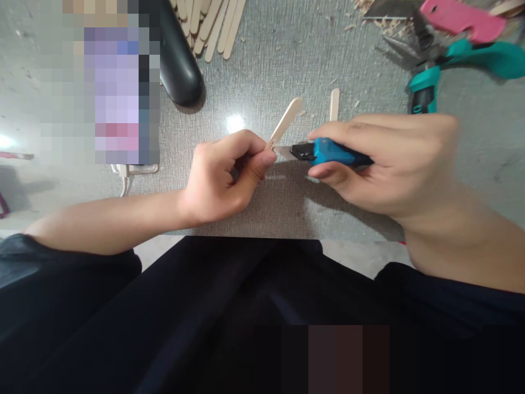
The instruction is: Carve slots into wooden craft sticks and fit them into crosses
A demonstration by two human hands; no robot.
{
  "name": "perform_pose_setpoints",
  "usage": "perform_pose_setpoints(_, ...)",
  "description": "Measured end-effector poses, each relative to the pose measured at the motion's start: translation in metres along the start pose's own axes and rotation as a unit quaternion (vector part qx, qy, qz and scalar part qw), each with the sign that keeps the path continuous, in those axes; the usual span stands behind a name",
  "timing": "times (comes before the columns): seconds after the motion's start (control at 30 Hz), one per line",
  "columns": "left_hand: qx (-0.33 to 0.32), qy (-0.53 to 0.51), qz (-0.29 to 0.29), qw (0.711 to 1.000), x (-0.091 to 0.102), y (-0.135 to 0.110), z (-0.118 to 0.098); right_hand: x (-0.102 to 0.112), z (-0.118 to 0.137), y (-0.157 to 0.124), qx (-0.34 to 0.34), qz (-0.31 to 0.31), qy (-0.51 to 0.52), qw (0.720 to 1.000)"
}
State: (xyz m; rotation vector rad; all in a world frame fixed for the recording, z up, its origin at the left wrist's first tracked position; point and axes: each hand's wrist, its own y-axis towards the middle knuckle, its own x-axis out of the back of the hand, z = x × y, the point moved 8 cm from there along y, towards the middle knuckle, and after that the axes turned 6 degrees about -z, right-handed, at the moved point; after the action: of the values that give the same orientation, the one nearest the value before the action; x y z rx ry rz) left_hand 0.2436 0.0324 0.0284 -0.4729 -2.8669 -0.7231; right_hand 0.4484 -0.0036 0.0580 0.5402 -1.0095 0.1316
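My left hand [232, 178] pinches a wooden craft stick [286, 121] between thumb and forefinger. The stick's rounded end points up and to the right; its lower end is hidden in the fingers. In my right hand [394, 158] is a blue and black utility knife [328, 151], its blade pointing left. The blade tip is at the stick, close by my left thumb; whether it touches the wood I cannot tell. Just above the right hand lies another craft stick [335, 104], partly covered by that hand.
A pile of craft sticks [213, 24] lies at the top beside a black rounded object [182, 60]. Teal-handled pliers [430, 60] and a pink-handled tool [463, 21] are at upper right among wood shavings. A white cable [124, 180] runs at left. The grey table [279, 213] ends near my lap.
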Motion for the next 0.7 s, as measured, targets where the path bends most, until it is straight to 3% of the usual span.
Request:
perform_pose_setpoints(0.23, -0.012, 0.019, -0.018, 1.000, 0.001, -0.002, -0.004, 0.004, 0.003, 0.000, 0.020, -0.039, -0.003, 0.999)
perform_pose_setpoints(0.37, 0.024, 0.039, 0.013, 0.999, -0.002, -0.003, -0.001, 0.001, 0.002, 0.002, 0.008, 0.001, 0.012, 1.000)
perform_pose_setpoints(0.7, -0.020, 0.042, 0.025, 0.999, 0.000, 0.001, -0.014, 0.001, 0.005, 0.003, 0.035, -0.010, 0.041, 0.998)
